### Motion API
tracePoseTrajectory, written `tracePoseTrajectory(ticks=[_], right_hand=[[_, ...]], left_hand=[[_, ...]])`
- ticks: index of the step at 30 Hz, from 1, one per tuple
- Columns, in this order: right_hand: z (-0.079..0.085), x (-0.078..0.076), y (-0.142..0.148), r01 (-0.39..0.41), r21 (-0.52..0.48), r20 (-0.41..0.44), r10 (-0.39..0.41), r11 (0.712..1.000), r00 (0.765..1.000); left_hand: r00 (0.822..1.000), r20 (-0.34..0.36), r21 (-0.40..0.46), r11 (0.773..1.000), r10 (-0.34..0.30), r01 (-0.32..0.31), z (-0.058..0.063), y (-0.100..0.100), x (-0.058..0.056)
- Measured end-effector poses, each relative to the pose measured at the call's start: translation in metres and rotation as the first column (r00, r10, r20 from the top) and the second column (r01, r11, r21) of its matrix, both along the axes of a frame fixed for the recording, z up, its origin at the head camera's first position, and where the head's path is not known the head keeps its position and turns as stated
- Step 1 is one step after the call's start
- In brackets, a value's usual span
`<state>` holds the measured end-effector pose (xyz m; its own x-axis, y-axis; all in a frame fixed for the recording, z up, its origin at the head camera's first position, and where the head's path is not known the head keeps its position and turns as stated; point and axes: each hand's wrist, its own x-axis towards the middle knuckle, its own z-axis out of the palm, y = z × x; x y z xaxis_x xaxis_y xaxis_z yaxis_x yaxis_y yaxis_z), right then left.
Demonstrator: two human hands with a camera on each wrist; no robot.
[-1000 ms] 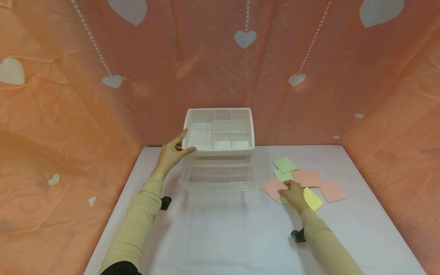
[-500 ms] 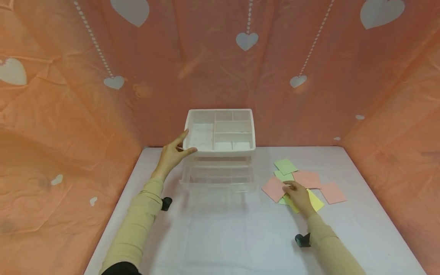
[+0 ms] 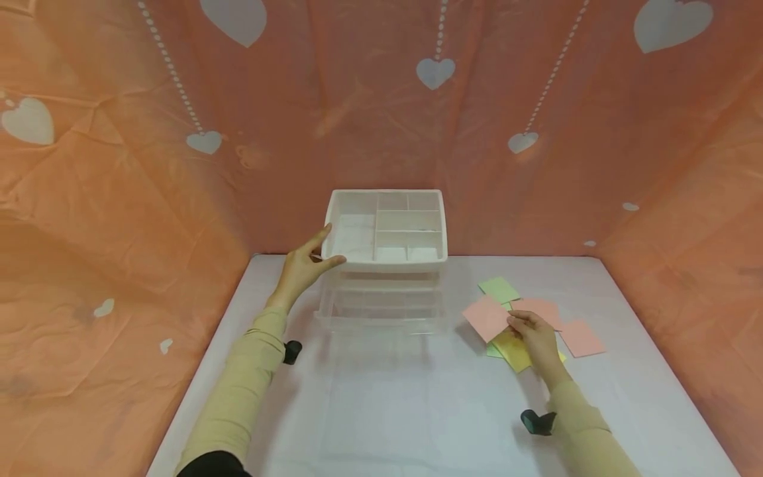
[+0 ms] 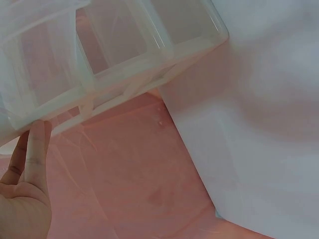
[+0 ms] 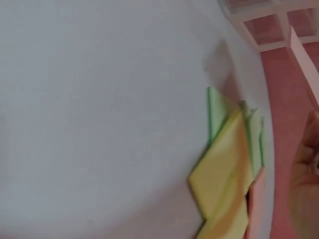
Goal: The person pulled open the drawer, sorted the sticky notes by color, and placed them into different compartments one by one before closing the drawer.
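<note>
My right hand (image 3: 536, 338) pinches a pink sticky note (image 3: 486, 318) by its right corner, raised over the other notes. In the right wrist view this pink note (image 5: 305, 62) appears edge-on above the fingers. Beneath lie yellow notes (image 3: 514, 351), green notes (image 3: 498, 289) and more pink notes (image 3: 583, 338), overlapping on the white table. My left hand (image 3: 301, 270) holds the left front corner of a plastic drawer organizer (image 3: 393, 266), thumb on the front rim and a finger along the left side. The left wrist view shows fingers (image 4: 36, 154) against the organizer's edge.
The organizer's top tray is divided into several compartments. A clear drawer (image 3: 381, 323) juts out below it toward me. Orange cloth (image 3: 381, 152) with printed hearts walls in the white table (image 3: 369, 411) at the back and both sides.
My right hand has lifted the pink note off the pile, shifting slightly right, and more of the yellow notes now shows. The left hand keeps its hold on the organizer.
</note>
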<state>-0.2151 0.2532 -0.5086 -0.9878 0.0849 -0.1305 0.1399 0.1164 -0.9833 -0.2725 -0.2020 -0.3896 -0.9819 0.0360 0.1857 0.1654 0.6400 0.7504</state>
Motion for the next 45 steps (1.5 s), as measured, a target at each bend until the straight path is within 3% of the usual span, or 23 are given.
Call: tracePoseTrajectory(ticks=[4,11,22,28,34,38,45], right_hand=[[0.016,0.003,-0.001,0.038,-0.174,-0.08,-0.052,0.984,0.995],[0.044,0.0,-0.008,0.038,-0.405,-0.233,-0.144,0.914,0.962],[0.081,-0.002,-0.035,0.038,-0.491,-0.307,-0.214,0.87,0.928],[0.097,-0.003,-0.052,-0.043,-0.45,-0.405,-0.161,0.892,0.9],[0.109,-0.008,-0.068,-0.093,-0.3,-0.462,-0.059,0.949,0.885],[0.114,-0.013,-0.081,-0.118,-0.18,-0.462,0.022,0.977,0.886],[0.12,-0.021,-0.111,-0.155,-0.055,-0.409,0.12,0.986,0.905]], left_hand=[[1.0,0.0,0.001,1.0,0.0,0.0,0.0,0.002,-0.002],[1.0,-0.008,0.007,1.0,0.001,-0.001,0.0,0.001,0.0],[0.999,-0.037,-0.009,1.0,0.006,-0.006,-0.001,0.0,-0.001],[0.999,-0.033,-0.014,1.0,-0.001,0.001,0.0,0.0,0.0],[1.0,-0.029,-0.005,1.0,-0.003,0.003,0.0,0.001,0.0],[1.0,-0.027,0.0,1.0,-0.007,0.007,-0.001,0.001,0.0],[1.0,-0.023,-0.004,1.0,-0.004,0.004,-0.002,-0.001,0.001]])
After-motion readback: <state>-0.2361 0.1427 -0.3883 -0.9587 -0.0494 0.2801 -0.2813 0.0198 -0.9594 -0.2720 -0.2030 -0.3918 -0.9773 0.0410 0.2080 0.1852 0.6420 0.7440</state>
